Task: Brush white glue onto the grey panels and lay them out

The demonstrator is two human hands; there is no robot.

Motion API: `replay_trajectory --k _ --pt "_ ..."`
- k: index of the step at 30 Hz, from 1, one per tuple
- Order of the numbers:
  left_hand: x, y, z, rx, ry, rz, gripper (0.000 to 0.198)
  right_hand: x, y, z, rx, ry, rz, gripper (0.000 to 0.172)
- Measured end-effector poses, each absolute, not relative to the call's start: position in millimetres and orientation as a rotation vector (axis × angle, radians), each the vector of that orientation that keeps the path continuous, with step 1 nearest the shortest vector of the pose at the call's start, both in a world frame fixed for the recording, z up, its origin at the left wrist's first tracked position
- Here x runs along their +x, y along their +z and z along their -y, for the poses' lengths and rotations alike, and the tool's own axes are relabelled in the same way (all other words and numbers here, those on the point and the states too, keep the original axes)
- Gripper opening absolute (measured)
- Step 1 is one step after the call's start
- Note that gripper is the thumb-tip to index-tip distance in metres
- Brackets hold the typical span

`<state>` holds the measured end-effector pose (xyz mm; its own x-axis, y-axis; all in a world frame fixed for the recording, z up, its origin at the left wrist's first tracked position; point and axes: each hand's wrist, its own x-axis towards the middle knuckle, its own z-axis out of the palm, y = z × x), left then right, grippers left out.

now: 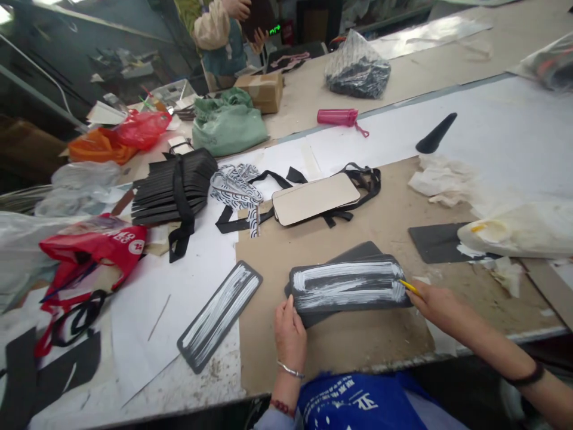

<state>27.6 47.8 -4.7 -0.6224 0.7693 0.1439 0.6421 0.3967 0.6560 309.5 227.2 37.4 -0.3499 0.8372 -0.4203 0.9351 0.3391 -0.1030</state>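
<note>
One streaked panel (pixel 351 283) is being worked on, so call it the clock centre: it's over brown board (pixel 264 263) on the tabletop (pixel 224 382), lying across a bare dark piece (pixel 358 252) set at an angle. Left hand (pixel 290 331) is at 8 o'clock, grasping that corner. Right hand (pixel 433 303) is at 3 o'clock, closed round a slim yellow tool (pixel 410 289) whose end meets the panel; can't make out the tip.

Progress-wise, white stuff (pixel 349 271) runs along both long edges and both ends, but the middle shows plenty of dark, so I'd call it partly done. The second panel (pixel 219 316), between 8 and 9 o'clock, has streaky bands with a dark gap and no hand on it. Visible bits of the piece underneath have no white at all, so that one looks uncoated. Also around: pale plastic bag (pixel 523 234) between 2 and 3 o'clock, beige panel (pixel 316 200) near 11, black strips (pixel 156 194) near 10
</note>
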Motion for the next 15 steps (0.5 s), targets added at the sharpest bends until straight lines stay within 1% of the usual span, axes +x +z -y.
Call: replay_trajectory --k 4,8,12,15 --pt "27.5 1.2 -44.9 1.391 1.049 -2.466 0.039 303.8 40.2 -229.2 1.525 -0.422 -2.278 0.024" --pt "25.2 6.0 -41.6 1.345 1.125 -2.410 0.037 303.9 45.7 -234.6 1.451 -0.451 -2.348 0.027" --pt "18.7 11.8 -42.2 1.139 1.188 -2.296 0.030 304.4 46.0 -239.0 1.429 -0.469 -2.353 0.028" --pt "14.6 15.5 -46.6 1.013 1.149 -2.221 0.018 303.0 39.0 -236.4 1.486 -0.482 -2.386 0.024"
